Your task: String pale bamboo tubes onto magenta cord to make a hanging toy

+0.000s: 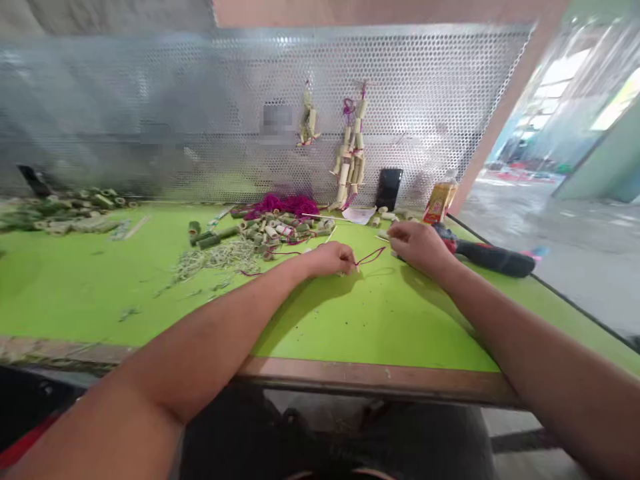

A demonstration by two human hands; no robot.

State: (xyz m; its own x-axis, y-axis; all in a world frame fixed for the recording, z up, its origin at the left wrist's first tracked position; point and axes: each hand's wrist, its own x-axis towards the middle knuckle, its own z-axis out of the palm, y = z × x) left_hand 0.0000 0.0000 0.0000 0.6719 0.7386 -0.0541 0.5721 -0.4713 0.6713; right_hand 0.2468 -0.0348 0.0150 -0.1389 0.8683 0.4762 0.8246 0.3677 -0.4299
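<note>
Over the middle of the green table, my left hand (333, 259) is closed in a pinch on a purple string (371, 256). A loop of it sticks out to the right of my fingers, and a small pale tip shows at the knot. My right hand (416, 243) rests farther right with fingers curled down. By its fingertips is a thin pale stick (382, 238); whether the fingers grip it or something else is hidden. Left of my hands lies a pile of short cut stem tubes (273, 230), greenish and pale, with purple string among them.
A purple string heap (285, 205) lies behind the tubes, shavings (217, 259) in front. Strung tubes (353, 150) hang on the perforated metal panel (210, 100). A phone (389, 189) leans there, beside a bottle (440, 200). A black-and-red power tool (495, 259) lies right.
</note>
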